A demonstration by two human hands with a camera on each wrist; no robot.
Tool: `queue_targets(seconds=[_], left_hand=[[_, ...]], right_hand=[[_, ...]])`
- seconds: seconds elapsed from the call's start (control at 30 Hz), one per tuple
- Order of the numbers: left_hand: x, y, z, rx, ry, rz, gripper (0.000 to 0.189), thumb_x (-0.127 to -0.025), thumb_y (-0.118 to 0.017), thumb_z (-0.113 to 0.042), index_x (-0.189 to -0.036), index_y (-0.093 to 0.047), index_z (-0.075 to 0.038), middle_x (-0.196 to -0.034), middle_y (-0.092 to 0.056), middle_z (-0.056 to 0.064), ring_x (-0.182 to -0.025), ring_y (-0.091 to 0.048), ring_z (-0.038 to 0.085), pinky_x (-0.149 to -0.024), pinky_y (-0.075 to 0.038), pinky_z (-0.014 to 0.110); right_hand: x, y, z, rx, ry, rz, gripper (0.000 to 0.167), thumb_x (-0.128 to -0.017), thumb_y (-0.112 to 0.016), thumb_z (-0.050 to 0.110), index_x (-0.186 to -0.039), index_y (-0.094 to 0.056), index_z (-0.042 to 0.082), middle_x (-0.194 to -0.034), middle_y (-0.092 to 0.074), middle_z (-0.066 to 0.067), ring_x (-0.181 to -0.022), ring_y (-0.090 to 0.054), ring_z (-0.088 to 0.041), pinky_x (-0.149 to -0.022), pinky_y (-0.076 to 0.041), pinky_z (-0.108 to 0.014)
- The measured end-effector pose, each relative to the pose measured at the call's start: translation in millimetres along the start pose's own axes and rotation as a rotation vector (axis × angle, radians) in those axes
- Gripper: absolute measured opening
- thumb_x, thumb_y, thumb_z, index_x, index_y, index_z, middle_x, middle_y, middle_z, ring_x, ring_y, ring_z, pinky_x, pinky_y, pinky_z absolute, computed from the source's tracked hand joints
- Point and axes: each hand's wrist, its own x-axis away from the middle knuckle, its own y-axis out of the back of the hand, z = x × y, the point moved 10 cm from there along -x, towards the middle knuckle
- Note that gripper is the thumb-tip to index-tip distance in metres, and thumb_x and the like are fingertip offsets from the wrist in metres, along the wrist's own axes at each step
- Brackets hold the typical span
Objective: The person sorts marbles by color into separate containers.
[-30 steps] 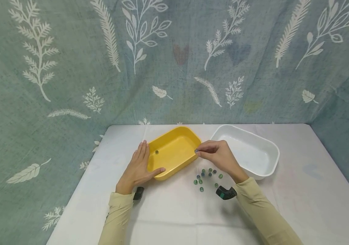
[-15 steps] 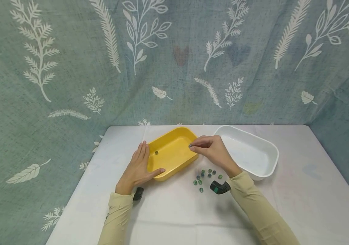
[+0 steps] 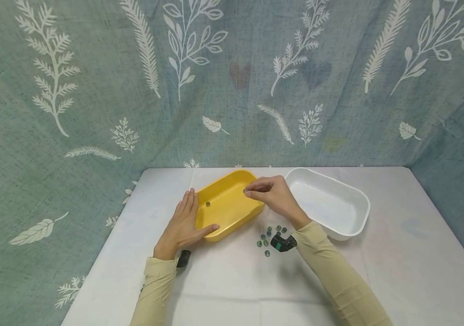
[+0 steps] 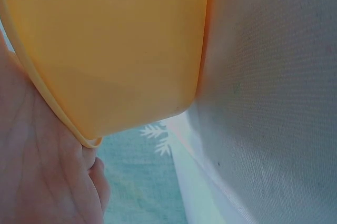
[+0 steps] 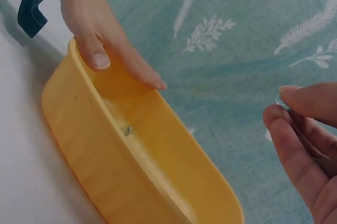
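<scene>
My right hand [image 3: 276,197] pinches a small glass marble [image 5: 279,99] between thumb and fingertips, over the right part of the yellow tray [image 3: 229,206]. A single marble [image 5: 127,130] lies inside that tray, towards its left end. My left hand [image 3: 180,226] rests on the tray's left end with fingers straight and thumb along the near rim. In the left wrist view its palm lies against the rim and the tray's outer wall [image 4: 116,50] fills the top. Several green and blue loose marbles [image 3: 266,243] lie on the white cloth in front, partly covered by the right wrist's camera.
A white tray [image 3: 329,199] stands right of the yellow one, partly behind my right hand. Dark cameras sit at both wrists, the right one [image 3: 284,243] above the loose marbles. A green leaf-patterned curtain [image 3: 232,90] hangs along the table's back edge.
My right hand has moved left and slightly farther back with the marble, from the yellow tray's right rim to over its inside. My left hand stays where it was.
</scene>
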Motion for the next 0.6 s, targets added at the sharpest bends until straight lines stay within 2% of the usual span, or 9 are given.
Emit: queue_targets(seconds=[0.4, 0.6], left_hand=[[-0.2, -2.5, 0.7, 0.006, 0.0, 0.004, 0.126, -0.085, -0.055, -0.083, -0.164, -0.004, 0.002, -0.175, 0.007, 0.014, -0.164, 0.001, 0.035, -0.132, -0.011, 0.057], [-1.0, -2.3, 0.6, -0.002, -0.003, 0.0, 0.126, -0.085, -0.055, -0.083, -0.164, -0.004, 0.001, -0.176, 0.008, 0.014, -0.164, 0.001, 0.034, -0.132, -0.011, 0.057]], right_hand=[[-10.8, -7, -7, 0.022, -0.013, -0.009, 0.017, -0.091, -0.079, 0.014, -0.105, -0.081, 0.004, -0.104, -0.08, -0.015, -0.092, -0.078, -0.018, -0.087, -0.063, -0.031], [-17.3, -10, -7, 0.021, -0.003, -0.001, 0.021, -0.091, -0.08, 0.014, -0.108, -0.08, 0.001, -0.106, -0.079, -0.019, -0.095, -0.078, -0.027, -0.089, -0.063, -0.035]])
